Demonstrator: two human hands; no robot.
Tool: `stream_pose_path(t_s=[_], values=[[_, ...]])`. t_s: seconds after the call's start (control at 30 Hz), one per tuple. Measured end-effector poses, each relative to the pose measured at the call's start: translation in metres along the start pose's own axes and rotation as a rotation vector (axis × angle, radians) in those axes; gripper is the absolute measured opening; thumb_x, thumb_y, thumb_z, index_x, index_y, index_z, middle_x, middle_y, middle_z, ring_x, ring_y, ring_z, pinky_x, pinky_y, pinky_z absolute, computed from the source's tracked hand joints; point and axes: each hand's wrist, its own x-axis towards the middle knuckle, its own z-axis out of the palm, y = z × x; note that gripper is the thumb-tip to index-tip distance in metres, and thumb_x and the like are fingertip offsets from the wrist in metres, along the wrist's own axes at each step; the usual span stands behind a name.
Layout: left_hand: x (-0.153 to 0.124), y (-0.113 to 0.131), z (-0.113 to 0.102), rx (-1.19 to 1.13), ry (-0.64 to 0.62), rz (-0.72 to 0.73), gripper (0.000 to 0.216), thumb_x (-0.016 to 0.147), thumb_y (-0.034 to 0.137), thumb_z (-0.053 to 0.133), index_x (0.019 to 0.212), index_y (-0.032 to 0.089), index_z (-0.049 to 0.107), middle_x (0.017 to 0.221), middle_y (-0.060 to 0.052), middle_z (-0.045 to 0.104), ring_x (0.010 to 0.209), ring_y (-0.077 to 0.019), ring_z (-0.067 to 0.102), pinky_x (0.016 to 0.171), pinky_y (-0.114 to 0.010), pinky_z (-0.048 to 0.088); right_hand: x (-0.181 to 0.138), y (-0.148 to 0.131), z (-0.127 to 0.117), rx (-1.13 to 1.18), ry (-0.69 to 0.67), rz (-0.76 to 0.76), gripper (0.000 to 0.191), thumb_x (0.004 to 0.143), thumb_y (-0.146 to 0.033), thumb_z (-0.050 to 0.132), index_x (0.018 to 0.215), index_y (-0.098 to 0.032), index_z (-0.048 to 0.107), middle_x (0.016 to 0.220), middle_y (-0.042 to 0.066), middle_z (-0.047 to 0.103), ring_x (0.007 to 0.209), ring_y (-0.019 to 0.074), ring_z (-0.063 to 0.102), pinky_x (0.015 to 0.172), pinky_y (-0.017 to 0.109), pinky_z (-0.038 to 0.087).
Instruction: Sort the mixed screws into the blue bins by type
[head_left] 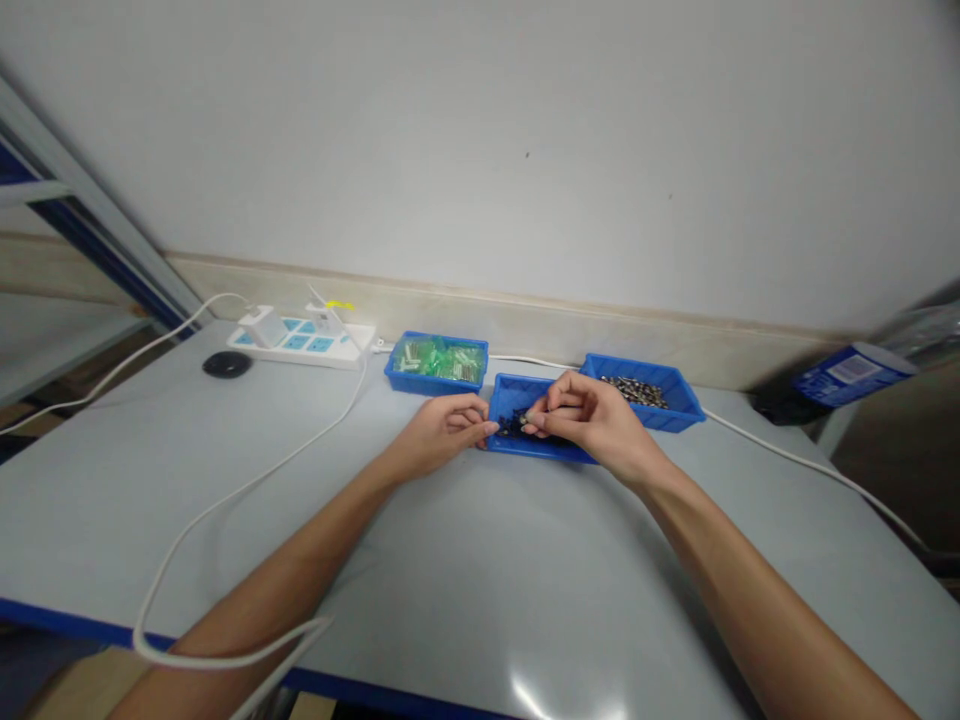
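Observation:
A middle blue bin (504,390) holds a small heap of tiny black parts (513,424). At its left end, my left hand (447,432) is closed, with thumb and fingers on the bin's edge. My right hand (592,418) reaches over the bin from the right, thumb and fingertips pinched together just above the black parts. Whatever sits in that pinch is too small to make out. The right hand hides much of the bin's right side.
Behind stand a blue bin (427,384) of green-bagged silvery pieces and another (679,418) of small metal parts. A power strip (349,347), black disc (227,365) and white cable (225,497) lie left. A blue-labelled bottle (847,375) lies right, by the wall (480,150).

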Motion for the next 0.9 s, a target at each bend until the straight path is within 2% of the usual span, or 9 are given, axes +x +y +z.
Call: stream_pose_path(t_s=[0.13, 0.33, 0.43, 0.63, 0.7, 0.8, 0.9], values=[[0.000, 0.000, 0.001, 0.008, 0.011, 0.000, 0.026, 0.082, 0.039, 0.071, 0.089, 0.016, 0.059, 0.073, 0.000, 0.065, 0.070, -0.0141, 0.067, 0.069, -0.025, 0.052, -0.013, -0.007, -0.009, 0.112, 0.082, -0.005, 0.032, 0.069, -0.029, 0.084, 0.075, -0.019, 0.054, 0.083, 0.003, 0.074, 0.077, 0.0170, 0.073, 0.075, 0.030, 0.058], [0.000, 0.003, 0.000, 0.053, -0.002, -0.001, 0.026, 0.083, 0.040, 0.069, 0.088, 0.016, 0.060, 0.073, 0.000, 0.065, 0.072, -0.0150, 0.067, 0.070, -0.025, 0.052, -0.025, -0.009, -0.038, 0.202, 0.270, -0.004, 0.033, 0.064, -0.028, 0.088, 0.073, -0.021, 0.056, 0.084, -0.001, 0.072, 0.083, 0.0158, 0.073, 0.077, 0.025, 0.060], [0.000, 0.004, 0.001, 0.061, 0.009, -0.001, 0.026, 0.083, 0.040, 0.070, 0.089, 0.017, 0.059, 0.073, 0.000, 0.065, 0.072, -0.0145, 0.067, 0.069, -0.024, 0.052, -0.026, -0.007, -0.051, 0.207, 0.344, -0.022, 0.033, 0.064, -0.028, 0.088, 0.072, -0.023, 0.057, 0.086, 0.000, 0.073, 0.087, 0.0178, 0.073, 0.079, 0.029, 0.061], [0.002, 0.007, 0.003, 0.059, 0.013, 0.002, 0.029, 0.083, 0.043, 0.069, 0.086, 0.016, 0.058, 0.075, 0.000, 0.064, 0.070, -0.0140, 0.065, 0.067, -0.024, 0.052, -0.022, -0.005, -0.065, 0.147, 0.716, -0.241, 0.034, 0.060, -0.028, 0.088, 0.073, -0.023, 0.057, 0.082, 0.001, 0.074, 0.086, 0.0215, 0.074, 0.082, 0.037, 0.062], [0.002, 0.007, 0.003, 0.050, 0.014, 0.005, 0.029, 0.083, 0.043, 0.069, 0.086, 0.016, 0.057, 0.074, 0.000, 0.064, 0.070, -0.0136, 0.065, 0.067, -0.024, 0.051, -0.020, -0.004, -0.062, 0.091, 0.772, -0.285, 0.034, 0.059, -0.028, 0.088, 0.075, -0.021, 0.059, 0.083, 0.002, 0.074, 0.083, 0.0209, 0.074, 0.079, 0.035, 0.061], [0.001, 0.006, 0.004, 0.043, 0.011, 0.007, 0.029, 0.083, 0.042, 0.069, 0.088, 0.016, 0.057, 0.074, 0.001, 0.063, 0.070, -0.0130, 0.064, 0.067, -0.023, 0.051, -0.018, -0.005, -0.049, -0.037, 0.685, -0.298, 0.030, 0.064, -0.031, 0.085, 0.078, -0.020, 0.061, 0.082, 0.004, 0.074, 0.077, 0.0190, 0.073, 0.074, 0.031, 0.060], [0.000, 0.006, 0.004, 0.056, -0.005, -0.004, 0.028, 0.084, 0.042, 0.068, 0.088, 0.017, 0.056, 0.073, 0.001, 0.063, 0.070, -0.0135, 0.065, 0.068, -0.024, 0.050, -0.015, -0.008, -0.031, -0.255, 0.387, -0.270, 0.024, 0.070, -0.033, 0.081, 0.081, -0.020, 0.064, 0.078, 0.004, 0.073, 0.073, 0.0185, 0.071, 0.070, 0.029, 0.057]])
